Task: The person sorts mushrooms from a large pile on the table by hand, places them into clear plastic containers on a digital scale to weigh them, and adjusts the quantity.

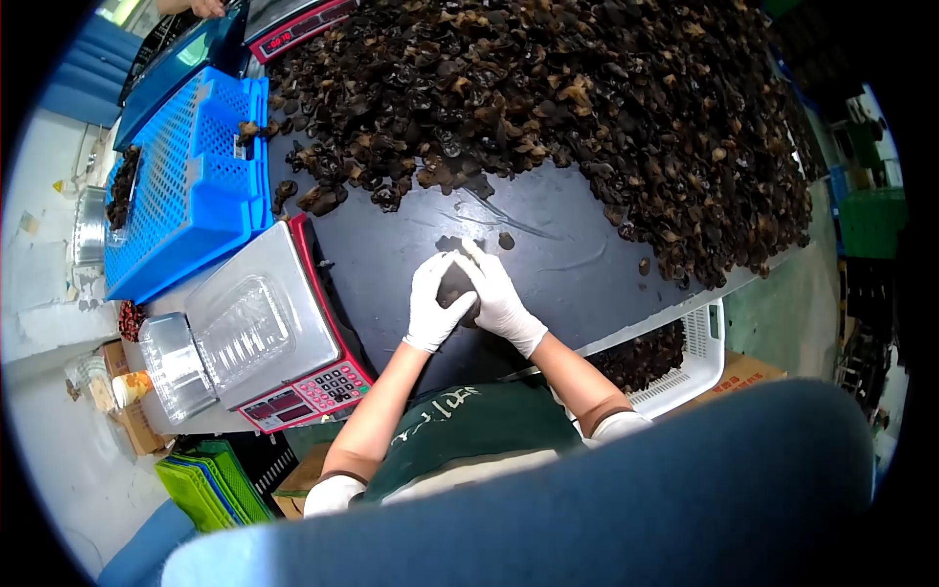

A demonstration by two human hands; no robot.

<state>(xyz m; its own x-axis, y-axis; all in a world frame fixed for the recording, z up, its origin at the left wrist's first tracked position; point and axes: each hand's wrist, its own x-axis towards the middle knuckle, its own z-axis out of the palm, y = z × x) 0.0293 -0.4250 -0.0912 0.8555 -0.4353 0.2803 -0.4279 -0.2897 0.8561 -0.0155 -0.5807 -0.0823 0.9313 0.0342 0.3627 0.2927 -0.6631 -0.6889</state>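
Observation:
Both of my hands wear white gloves and meet over the dark tabletop (548,225). My left hand (432,301) and my right hand (497,299) close round a dark brown piece of fungus (456,284) between them, with the fingertips near each other. Just beyond the fingertips, small dark pieces lie on the table, one (506,241) by itself. Farther out spreads a large heap of dark fungus (509,88). To the left sits a scale (293,323) with a clear plastic tray (249,328) on its metal plate.
Blue perforated crates (201,186) stand at the left with fungus pieces on them. Stacked clear trays (176,367) sit beside the scale. A second scale (298,31) is at the upper left, near another person's hand (207,8). A white basket (702,357) holds fungus below the table's right edge.

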